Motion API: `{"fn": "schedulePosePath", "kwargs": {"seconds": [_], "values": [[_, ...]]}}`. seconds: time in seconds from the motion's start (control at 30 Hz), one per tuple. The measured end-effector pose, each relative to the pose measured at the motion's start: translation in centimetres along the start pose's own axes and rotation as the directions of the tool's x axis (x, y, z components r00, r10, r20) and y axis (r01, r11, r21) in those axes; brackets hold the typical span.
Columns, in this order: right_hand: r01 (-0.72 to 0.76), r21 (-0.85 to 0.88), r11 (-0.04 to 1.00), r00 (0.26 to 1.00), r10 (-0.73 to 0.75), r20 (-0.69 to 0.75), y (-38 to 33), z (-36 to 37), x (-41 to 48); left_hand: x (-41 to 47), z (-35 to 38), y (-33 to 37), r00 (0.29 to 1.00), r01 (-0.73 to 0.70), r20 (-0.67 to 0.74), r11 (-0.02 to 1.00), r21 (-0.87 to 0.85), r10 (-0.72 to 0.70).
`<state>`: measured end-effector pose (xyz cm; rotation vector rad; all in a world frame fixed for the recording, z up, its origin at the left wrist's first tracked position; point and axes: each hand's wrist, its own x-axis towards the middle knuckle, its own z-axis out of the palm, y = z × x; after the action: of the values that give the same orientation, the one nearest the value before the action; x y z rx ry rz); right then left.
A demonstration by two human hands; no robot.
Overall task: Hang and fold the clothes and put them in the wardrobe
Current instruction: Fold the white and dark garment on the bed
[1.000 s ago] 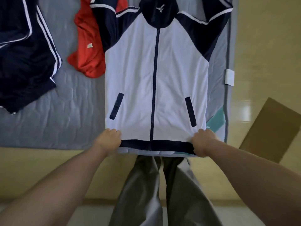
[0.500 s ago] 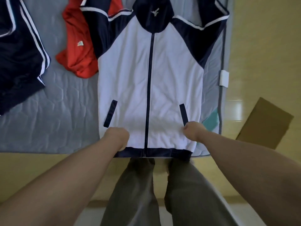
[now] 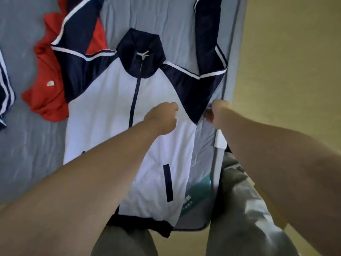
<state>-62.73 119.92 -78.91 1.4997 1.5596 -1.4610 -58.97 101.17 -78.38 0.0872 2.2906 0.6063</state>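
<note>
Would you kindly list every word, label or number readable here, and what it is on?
None is legible.
Teal label on the mattress corner: white marks, blurred.
Tag on the red garment: too small.
White tag on the mattress edge: unreadable.
Emblem on the jacket collar: no letters.

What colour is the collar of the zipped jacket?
Navy blue collar, clearest in the head view.

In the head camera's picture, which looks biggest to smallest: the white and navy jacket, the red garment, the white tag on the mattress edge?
Largest: white and navy jacket.
Then the red garment, partly hidden under the jacket's sleeve.
Smallest: white tag.
</note>
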Motion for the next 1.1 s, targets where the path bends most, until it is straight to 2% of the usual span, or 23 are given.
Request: {"fn": "schedulePosePath", "kwargs": {"seconds": [0.1, 0.17, 0.27, 0.33, 0.43, 0.53, 0.67, 0.73, 0.77, 0.8, 0.83, 0.87, 0.9, 0.93, 0.97, 1.0, 1.03, 1.07, 1.1], "values": [[-0.178, 0.137, 0.974, 0.954, 0.137, 0.267, -1.8, 0.5, 3.7, 5.5, 2.0, 1.6, 0.971, 0.151, -0.135, 0.944, -0.293, -0.197], [-0.274, 0.166, 0.947, 0.852, 0.159, 0.499, -3.2, 0.0, 4.3, 7.9, 3.0, 2.3, 0.916, 0.267, -0.168, 0.867, -0.421, -0.363], [-0.380, 0.284, 0.880, 0.668, 0.049, 0.743, -4.7, -2.0, 4.9, 10.0, 4.4, 2.6, 0.857, 0.373, -0.134, 0.777, -0.507, -0.498], [-0.425, 0.400, 0.812, 0.608, -0.071, 0.791, -6.1, -3.2, 5.7, 10.6, 4.8, 3.0, 0.831, 0.405, -0.120, 0.738, -0.541, -0.544], [-0.488, 0.512, 0.707, 0.556, -0.201, 0.807, -8.3, -4.1, 6.1, 11.3, 4.7, 3.2, 0.807, 0.464, -0.120, 0.748, -0.474, -0.578], [-0.510, 0.572, 0.642, 0.579, -0.236, 0.781, -9.9, -4.3, 5.5, 11.7, 4.2, 3.3, 0.804, 0.498, -0.079, 0.740, -0.451, -0.589], [-0.534, 0.600, 0.596, 0.645, -0.172, 0.745, -10.5, -3.9, 3.9, 11.4, 4.1, 3.6, 0.802, 0.503, -0.063, 0.729, -0.464, -0.594], [-0.448, 0.631, 0.633, 0.723, -0.159, 0.673, -10.4, -3.2, 2.3, 11.1, 4.0, 3.9, 0.796, 0.475, -0.053, 0.677, -0.562, -0.603], [-0.354, 0.648, 0.675, 0.789, -0.157, 0.594, -10.2, -2.6, 1.5, 10.7, 4.0, 4.1, 0.787, 0.449, -0.027, 0.601, -0.661, -0.617], [-0.198, 0.633, 0.749, 0.846, -0.195, 0.496, -9.7, -2.0, 0.6, 10.1, 3.9, 4.2, 0.776, 0.410, 0.019, 0.481, -0.775, -0.631], [0.065, 0.535, 0.842, 0.886, -0.296, 0.358, -9.1, -1.3, -0.2, 9.3, 3.7, 4.3, 0.769, 0.366, 0.085, 0.327, -0.871, -0.634], [0.398, 0.325, 0.858, 0.849, -0.479, 0.224, -8.1, -0.5, -1.2, 8.3, 3.5, 4.1, 0.768, 0.320, 0.156, 0.160, -0.934, -0.621], [0.700, 0.057, 0.712, 0.694, -0.697, 0.183, -6.7, 0.4, -2.1, 7.2, 3.3, 3.7, 0.772, 0.274, 0.217, 0.006, -0.962, -0.597], [0.874, -0.156, 0.461, 0.486, -0.841, 0.237, -4.9, 1.3, -3.0, 5.9, 3.1, 3.0, 0.783, 0.227, 0.262, -0.134, -0.965, -0.564], [0.931, -0.284, 0.229, 0.319, -0.888, 0.330, -2.8, 2.2, -4.1, 4.6, 2.8, 2.0, 0.802, 0.162, 0.283, -0.265, -0.951, -0.526], [0.930, -0.364, 0.046, 0.214, -0.874, 0.436, -0.5, 3.2, -5.0, 3.1, 2.6, 0.8, 0.824, 0.071, 0.271, -0.383, -0.921, -0.498], [0.901, -0.416, -0.120, 0.146, -0.820, 0.553, 2.0, 3.9, -5.5, 1.5, 2.4, -0.7, 0.834, -0.035, 0.237, -0.477, -0.878, -0.498], [0.847, -0.440, -0.298, 0.115, -0.706, 0.699, 4.6, 4.4, -5.6, -0.2, 2.3, -2.2, 0.818, -0.139, 0.211, -0.540, -0.830, -0.535], [0.783, -0.413, -0.465, 0.133, -0.522, 0.842, 7.1, 4.4, -5.2, -2.0, 2.4, -3.9, 0.773, -0.226, 0.211, -0.570, -0.790, -0.598]]}}
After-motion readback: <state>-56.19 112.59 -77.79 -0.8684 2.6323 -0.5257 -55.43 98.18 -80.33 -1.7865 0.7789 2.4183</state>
